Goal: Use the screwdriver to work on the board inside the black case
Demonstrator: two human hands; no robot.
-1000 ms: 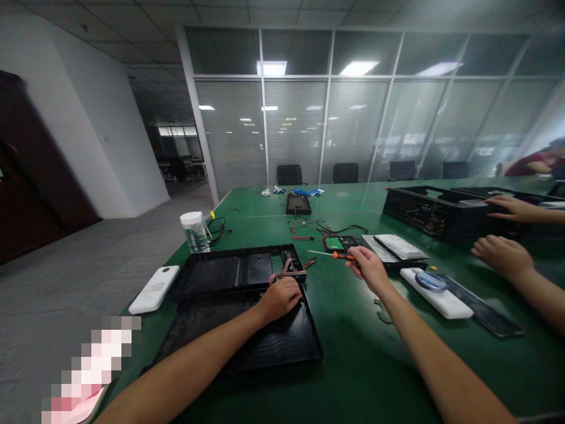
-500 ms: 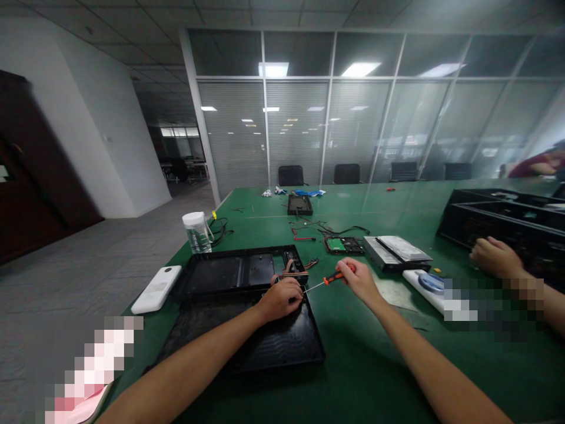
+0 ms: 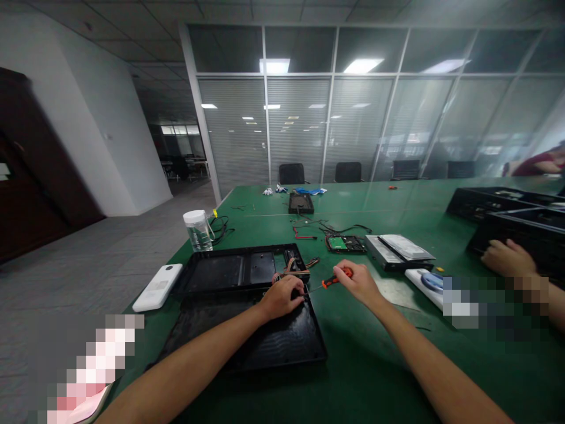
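My right hand point(image 3: 356, 281) is closed round the orange and black handle of a screwdriver point(image 3: 332, 279). Its shaft points left, with the tip beside the fingers of my left hand point(image 3: 282, 296). Those fingers are pinched together at the right edge of a black casing, and what they hold is too small to make out. The casing lies open in two parts, a near shell point(image 3: 265, 341) and a far shell point(image 3: 220, 272). Striped ribbon cables point(image 3: 296, 271) come out at the far shell's right end, just beyond my left hand.
On the green table point(image 3: 362, 365) are a white device point(image 3: 158, 287), a bottle point(image 3: 198, 232), a green circuit board point(image 3: 339, 242) and a silver drive point(image 3: 397, 250). Another person's hand point(image 3: 509, 257) touches a black chassis point(image 3: 525, 238) at the right.
My left fingers have shifted slightly at the casing edge, and the screwdriver has moved a little. At the right, the other person's hand and the near part of the black chassis have moved rightward.
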